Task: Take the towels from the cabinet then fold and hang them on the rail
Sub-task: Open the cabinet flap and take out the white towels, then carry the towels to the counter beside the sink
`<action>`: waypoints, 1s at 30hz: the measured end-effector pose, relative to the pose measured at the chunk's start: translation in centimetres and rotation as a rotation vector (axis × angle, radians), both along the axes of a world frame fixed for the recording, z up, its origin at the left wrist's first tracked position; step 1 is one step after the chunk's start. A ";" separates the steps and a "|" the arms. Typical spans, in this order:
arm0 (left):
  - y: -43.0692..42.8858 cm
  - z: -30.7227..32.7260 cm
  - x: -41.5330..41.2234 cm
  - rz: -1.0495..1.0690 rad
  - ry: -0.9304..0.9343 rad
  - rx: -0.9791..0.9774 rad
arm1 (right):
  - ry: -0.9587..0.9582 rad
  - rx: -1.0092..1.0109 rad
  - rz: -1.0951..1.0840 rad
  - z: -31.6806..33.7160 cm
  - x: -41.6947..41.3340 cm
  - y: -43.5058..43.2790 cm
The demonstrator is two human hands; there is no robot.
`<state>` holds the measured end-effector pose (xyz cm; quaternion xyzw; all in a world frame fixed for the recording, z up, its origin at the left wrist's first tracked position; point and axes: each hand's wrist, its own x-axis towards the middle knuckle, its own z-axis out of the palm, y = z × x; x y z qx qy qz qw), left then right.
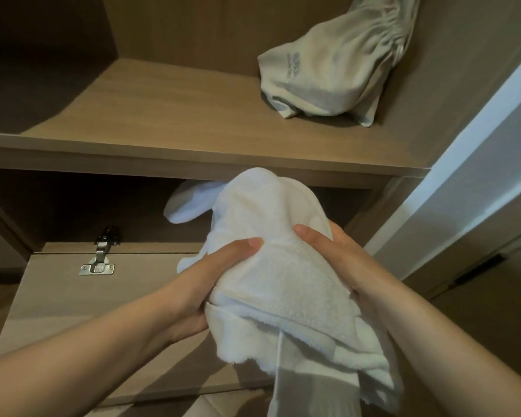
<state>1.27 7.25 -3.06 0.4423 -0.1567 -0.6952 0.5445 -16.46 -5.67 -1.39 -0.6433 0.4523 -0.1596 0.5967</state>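
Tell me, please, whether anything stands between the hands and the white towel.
Nothing visible does: the left hand and right hand grip the white towel directly. The grey cloth bag lies apart on the shelf above.

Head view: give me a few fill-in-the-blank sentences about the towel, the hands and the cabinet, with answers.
The left hand and right hand both hold a bunched towel whose colour is ____.
The beige bag lies on the shelf, towards its ____ end.
The cabinet door carrying the metal hinge is ____.
Missing words: white; right; open.
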 end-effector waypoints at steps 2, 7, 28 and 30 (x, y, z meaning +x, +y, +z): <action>-0.6 0.5 0.1 0.002 -0.019 0.031 | 0.018 -0.004 -0.008 0.2 0.1 -0.1; -1.1 2.0 0.0 -0.015 -0.007 0.100 | 0.147 0.050 -0.042 0.9 0.5 -0.6; 4.3 31.9 -4.2 -0.057 0.122 0.426 | 0.192 0.226 -0.039 29.8 -3.7 4.7; 5.1 36.2 -4.9 -0.053 0.122 0.453 | 0.197 0.223 -0.037 34.1 -4.4 5.6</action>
